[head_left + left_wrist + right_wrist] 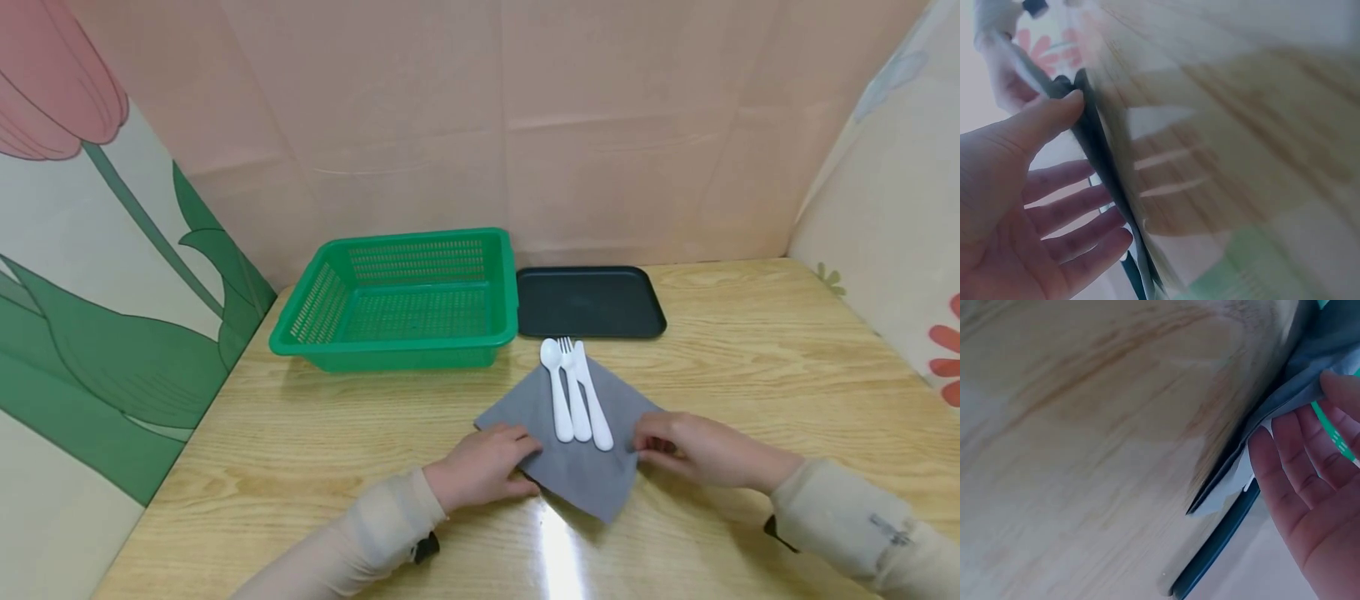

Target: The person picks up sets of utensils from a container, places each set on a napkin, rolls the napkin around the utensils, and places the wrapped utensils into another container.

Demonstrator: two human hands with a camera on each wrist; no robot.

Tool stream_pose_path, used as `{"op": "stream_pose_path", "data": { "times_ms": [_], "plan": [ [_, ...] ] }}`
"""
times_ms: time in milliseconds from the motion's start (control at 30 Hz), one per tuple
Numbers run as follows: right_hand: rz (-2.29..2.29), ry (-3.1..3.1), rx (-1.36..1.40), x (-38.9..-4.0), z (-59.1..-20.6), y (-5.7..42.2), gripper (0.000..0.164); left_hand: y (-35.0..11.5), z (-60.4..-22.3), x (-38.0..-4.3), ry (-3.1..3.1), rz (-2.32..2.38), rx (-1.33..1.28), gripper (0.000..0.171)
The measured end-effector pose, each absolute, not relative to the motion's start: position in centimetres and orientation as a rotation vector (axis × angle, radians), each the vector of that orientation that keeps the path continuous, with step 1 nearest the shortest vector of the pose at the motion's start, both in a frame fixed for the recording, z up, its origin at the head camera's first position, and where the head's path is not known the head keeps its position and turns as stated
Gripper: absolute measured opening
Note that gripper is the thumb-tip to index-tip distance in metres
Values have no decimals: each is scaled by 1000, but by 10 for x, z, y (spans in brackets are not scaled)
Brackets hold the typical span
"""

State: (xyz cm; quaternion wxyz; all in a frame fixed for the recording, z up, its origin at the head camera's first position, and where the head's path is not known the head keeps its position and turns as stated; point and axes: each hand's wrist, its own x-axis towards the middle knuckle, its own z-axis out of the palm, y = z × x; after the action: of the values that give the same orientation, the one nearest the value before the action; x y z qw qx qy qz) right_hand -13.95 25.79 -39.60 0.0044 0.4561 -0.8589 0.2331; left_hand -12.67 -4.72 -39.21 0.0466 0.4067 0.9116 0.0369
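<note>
A grey cloth napkin point(536, 408) lies spread on the table with one corner toward the person. A white spoon point(557, 392), fork point(574, 396) and knife point(594, 400) rest side by side on it, handles toward the person. My left hand point(491, 465) is at the near left edge, extended fingers touching the cloth and the thumb by its rim. In the left wrist view, those fingers point(1079, 212) are spread apart. At the opposite side my right hand point(693, 450) pinches the napkin's right edge; the right wrist view shows the cloth point(1285, 397) raised at the thumb.
Behind the napkin, to the left, stands a green perforated basket point(408, 343). A black tray point(592, 302) lies to the basket's right, just beyond the cutlery heads. A pink cloth backdrop point(502, 133) rises along the table's point(772, 350) back edge, with patterned panels at both sides.
</note>
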Motion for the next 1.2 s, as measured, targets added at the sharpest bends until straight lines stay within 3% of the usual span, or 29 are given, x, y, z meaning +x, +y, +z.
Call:
{"op": "stream_pose_path", "data": {
  "times_ms": [367, 1200],
  "plan": [
    [859, -2743, 1412, -139, -391, 258, 15, -42, -392, -129, 2904, 191, 1208, 18],
    [737, -2848, 1298, -144, -389, 251, 22, -44, -392, -138, 2888, 406, 1134, 19]
  ]
}}
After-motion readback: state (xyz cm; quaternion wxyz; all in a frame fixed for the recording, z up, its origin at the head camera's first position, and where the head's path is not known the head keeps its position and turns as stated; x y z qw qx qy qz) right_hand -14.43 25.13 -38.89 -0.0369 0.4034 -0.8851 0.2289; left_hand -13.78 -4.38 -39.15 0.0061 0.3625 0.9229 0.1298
